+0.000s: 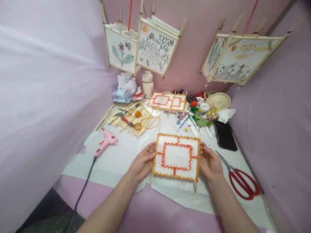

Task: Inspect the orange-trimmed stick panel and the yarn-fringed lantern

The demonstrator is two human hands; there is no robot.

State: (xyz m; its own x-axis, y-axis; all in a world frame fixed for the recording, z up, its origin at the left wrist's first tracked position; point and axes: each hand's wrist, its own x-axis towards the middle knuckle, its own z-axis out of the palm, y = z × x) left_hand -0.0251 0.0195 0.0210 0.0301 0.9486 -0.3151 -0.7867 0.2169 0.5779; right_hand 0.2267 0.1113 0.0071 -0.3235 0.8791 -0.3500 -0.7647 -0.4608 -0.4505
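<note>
Between my two hands a white panel (177,157) on thin wooden sticks is held up, tilted toward me. Wavy mustard yarn runs along its border, and a wavy orange yarn rectangle with four-sided short links sits inside. My left hand (143,161) grips the left edge, its fingers partly behind the panel. On the opposite edge my right hand (211,161) is closed, thumb and fingers at the stick. Farther back lie similar yarn-trimmed panels (161,100). Red-handled scissors (239,179) rest to the right of my right hand.
A pink glue gun (105,142) with a black cord lies left. Behind it are wooden sticks (116,121), pruning shears (126,120) and mustard yarn (138,126). Markers (192,128), a phone (225,136) and a bottle (147,84) stand or lie around. Painted lanterns (155,47) hang above.
</note>
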